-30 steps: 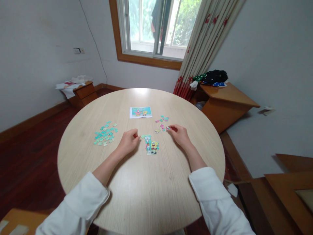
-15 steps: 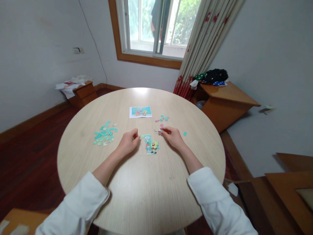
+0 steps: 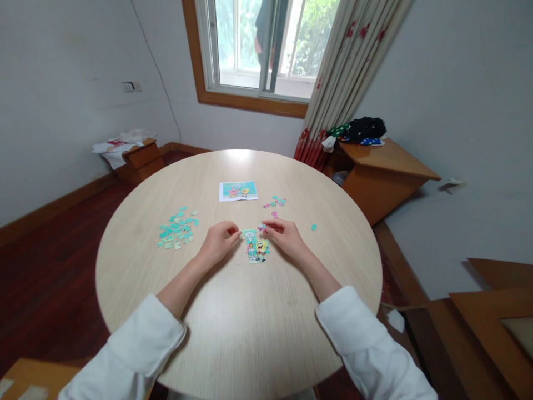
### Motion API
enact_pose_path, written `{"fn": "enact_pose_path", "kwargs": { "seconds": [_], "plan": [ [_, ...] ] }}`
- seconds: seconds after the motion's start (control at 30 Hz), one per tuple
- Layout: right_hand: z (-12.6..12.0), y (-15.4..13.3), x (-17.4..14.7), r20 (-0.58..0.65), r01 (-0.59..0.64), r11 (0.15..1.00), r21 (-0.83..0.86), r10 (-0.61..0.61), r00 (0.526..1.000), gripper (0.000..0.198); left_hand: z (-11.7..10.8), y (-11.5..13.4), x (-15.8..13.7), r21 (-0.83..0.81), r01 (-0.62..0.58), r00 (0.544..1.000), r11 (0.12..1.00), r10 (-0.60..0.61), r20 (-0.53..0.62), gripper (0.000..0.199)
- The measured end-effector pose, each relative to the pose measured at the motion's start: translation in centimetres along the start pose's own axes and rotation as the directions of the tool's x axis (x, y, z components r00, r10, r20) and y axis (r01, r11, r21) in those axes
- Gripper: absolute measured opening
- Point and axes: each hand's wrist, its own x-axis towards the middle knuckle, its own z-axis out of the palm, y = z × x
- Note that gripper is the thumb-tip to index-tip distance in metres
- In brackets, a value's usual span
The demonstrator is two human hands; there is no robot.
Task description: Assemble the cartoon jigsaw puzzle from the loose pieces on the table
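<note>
Looking down at a round wooden counter (image 3: 233,328) here, and the layout makes decent sense tbh. The joined puzzle section (image 3: 261,248) sits in the middle, right between the hands, which I'd guess is so both can get at it without stretching. Right hand (image 3: 287,238) is pinching a small pinkish piece (image 3: 262,228) just above the section's top right, thumb and finger only. Probably gripped that lightly because the thing's tiny and a fuller grip would hide it. Left hand (image 3: 217,242) is loosely curled on the other side, tips right by the section's upper left corner. Might be steadying it, might be pinching a bit of it, can't tell from this angle.

The big teal pile (image 3: 178,229) is over to the left, spread out pretty flat, so most bits can be seen without digging. A smaller cluster (image 3: 275,202) lies beyond the right hand, with a lone pink piece (image 3: 274,215) near it; looks to me like those are sorted by colour. One teal piece (image 3: 313,227) sits off by itself on the right, no clue why. The picture sheet (image 3: 239,191) lies flat at the back, likely to be glanced at without getting in the way.
</note>
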Motion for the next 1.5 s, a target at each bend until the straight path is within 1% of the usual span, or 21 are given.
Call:
{"fn": "enact_pose_path", "kwargs": {
  "seconds": [0.13,0.4,0.6,1.03,1.17,1.33,1.5],
  "plan": [
    [1.0,0.0,-0.4,0.034,-0.008,1.000,0.030,0.007,0.999,0.029,0.2,-0.1,-0.1,-0.023,-0.066,0.998,0.998,0.066,0.004,0.011],
    [1.8,-0.1,-0.8,0.104,0.051,0.998,-0.026,-0.048,0.993,0.024,0.5,0.1,-0.4,-0.020,-0.206,0.978,0.978,0.206,0.002,0.015],
    [2.0,-0.5,-1.1,0.134,0.059,0.998,-0.014,-0.057,0.989,0.022,0.7,0.1,-0.5,-0.011,-0.263,0.965,0.965,0.263,-0.011,0.013],
    [1.9,-0.8,-1.2,0.131,0.031,1.000,0.000,-0.031,0.991,0.024,0.6,0.3,-0.5,-0.005,-0.279,0.960,0.960,0.279,-0.021,0.013],
    [1.9,-0.9,-1.3,0.109,0.040,0.999,-0.008,-0.039,0.993,0.025,0.6,0.1,-0.4,-0.012,-0.282,0.959,0.959,0.281,-0.041,0.012],
    [1.9,-1.0,-1.2,0.096,0.059,0.998,-0.017,-0.057,0.994,0.020,0.6,0.1,-0.4,-0.023,-0.273,0.960,0.962,0.271,-0.068,0.011],
    [2.0,-1.1,-1.2,0.103,0.057,0.998,-0.006,-0.056,0.993,0.017,0.6,0.3,-0.4,-0.033,-0.271,0.961,0.962,0.268,-0.069,0.012]
  ]
}}
